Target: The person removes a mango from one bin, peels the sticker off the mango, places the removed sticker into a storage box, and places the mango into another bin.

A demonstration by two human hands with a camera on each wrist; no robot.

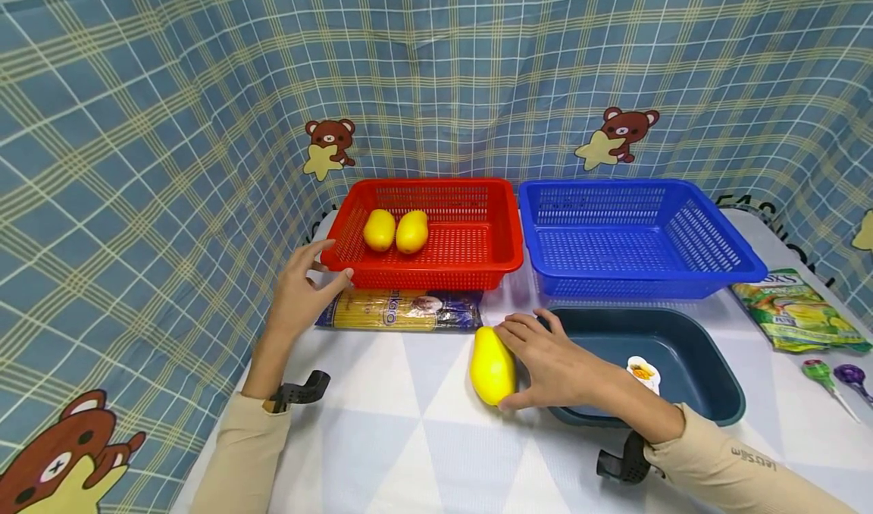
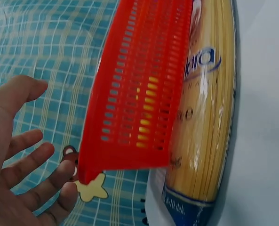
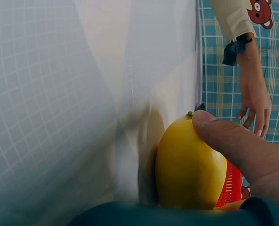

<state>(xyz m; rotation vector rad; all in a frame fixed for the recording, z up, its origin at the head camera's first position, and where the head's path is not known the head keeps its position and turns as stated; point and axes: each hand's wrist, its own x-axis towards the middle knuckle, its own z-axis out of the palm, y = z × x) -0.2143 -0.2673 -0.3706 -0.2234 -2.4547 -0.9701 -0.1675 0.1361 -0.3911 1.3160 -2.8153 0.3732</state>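
A yellow mango (image 1: 492, 366) lies on the white table next to the dark teal tub (image 1: 723, 396). My right hand (image 1: 528, 362) grips it, fingers over the top and thumb at its near end; in the right wrist view the thumb (image 3: 228, 141) presses on the mango (image 3: 188, 165). My left hand (image 1: 327, 265) is held with fingers spread at the front-left corner of the red basket (image 1: 423, 275), and holds nothing. Whether it touches the basket (image 2: 139, 94) I cannot tell. Two more yellow mangoes (image 1: 379, 230) (image 1: 412, 231) lie in the red basket.
A spaghetti pack (image 1: 402, 311) lies in front of the red basket. An empty blue basket (image 1: 648, 279) stands to the right. The teal tub holds a small cup (image 1: 643, 372). A snack bag (image 1: 794, 309) and two lollipops (image 1: 835, 377) lie far right. Checked cloth walls surround the table.
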